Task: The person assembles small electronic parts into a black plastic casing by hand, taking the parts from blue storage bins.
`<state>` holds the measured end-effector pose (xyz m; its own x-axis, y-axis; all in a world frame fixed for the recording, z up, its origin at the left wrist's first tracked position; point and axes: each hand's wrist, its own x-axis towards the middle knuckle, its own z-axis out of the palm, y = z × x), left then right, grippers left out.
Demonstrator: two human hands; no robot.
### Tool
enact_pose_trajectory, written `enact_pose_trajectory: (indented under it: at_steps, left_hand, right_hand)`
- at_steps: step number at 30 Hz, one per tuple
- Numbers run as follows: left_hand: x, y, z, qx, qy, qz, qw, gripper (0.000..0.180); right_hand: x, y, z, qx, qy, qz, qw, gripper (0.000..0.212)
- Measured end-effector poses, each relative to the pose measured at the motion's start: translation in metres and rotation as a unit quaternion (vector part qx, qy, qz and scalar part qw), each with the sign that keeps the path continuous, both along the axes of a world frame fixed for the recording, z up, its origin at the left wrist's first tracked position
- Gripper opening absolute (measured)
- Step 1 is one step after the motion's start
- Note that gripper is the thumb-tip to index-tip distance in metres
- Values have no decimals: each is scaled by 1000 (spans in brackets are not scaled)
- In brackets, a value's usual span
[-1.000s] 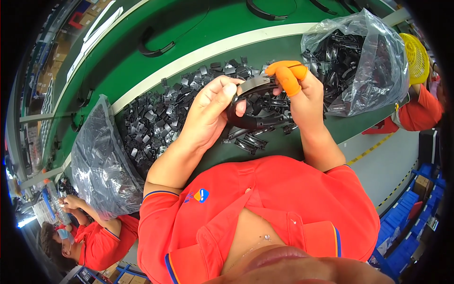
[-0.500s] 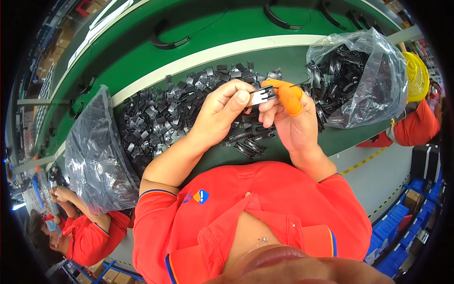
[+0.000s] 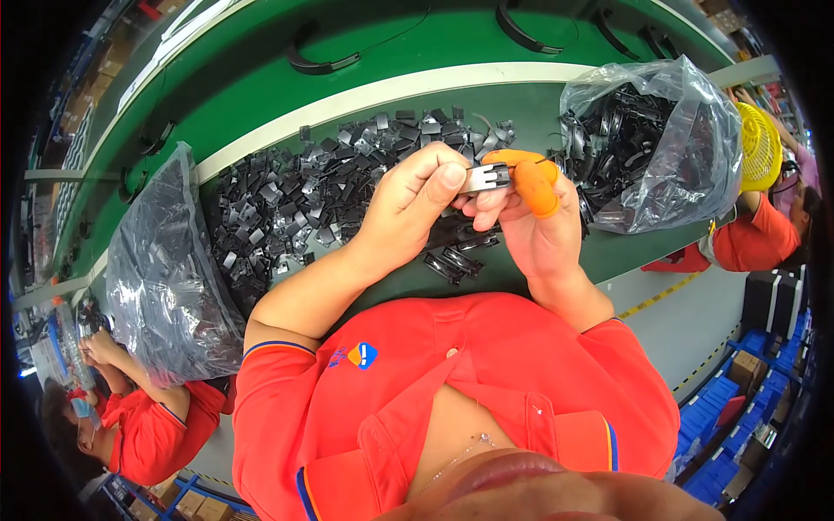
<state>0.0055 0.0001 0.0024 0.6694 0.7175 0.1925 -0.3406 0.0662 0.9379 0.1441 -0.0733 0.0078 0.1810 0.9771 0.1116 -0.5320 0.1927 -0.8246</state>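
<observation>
Over the green work table point(image 3: 391, 286), my left hand point(image 3: 413, 204) pinches a small silver-and-black plate with slots point(image 3: 485, 179) between thumb and fingers. My right hand point(image 3: 543, 208) wears orange finger cots and closes on the black end of the same plate. A thin dark strip or wire sticks out past the orange fingertips. Behind my left hand lies a wide heap of small curved black pieces point(image 3: 291, 191). Several longer curved black parts point(image 3: 456, 262) lie just below my hands, partly hidden by them.
A clear bag of black curved parts point(image 3: 630, 178) stands open at the right. Another plastic bag point(image 3: 169, 269) hangs over the left end. Beyond a pale rail point(image 3: 391, 89), a green belt point(image 3: 452, 39) carries black headbands point(image 3: 321, 65). Co-workers in red sit at both sides; a yellow basket point(image 3: 758, 146) is far right.
The slotted plate has tilted a little between my fingers, and both hands keep their grip. My view has shifted slightly. The headbands on the belt sit a little farther right.
</observation>
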Motion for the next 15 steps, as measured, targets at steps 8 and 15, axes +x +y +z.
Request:
enact_pose_trajectory:
  at_steps: [8, 15]
  left_hand:
    - [-4, 1, -4, 265, 144, 77, 950, 21]
    - [-7, 7, 7, 373, 145, -27, 916, 34]
  right_hand:
    - [-6, -1, 15, -60, -242, -54, 967, 17]
    - [11, 1, 21, -105, -234, -60, 965, 14]
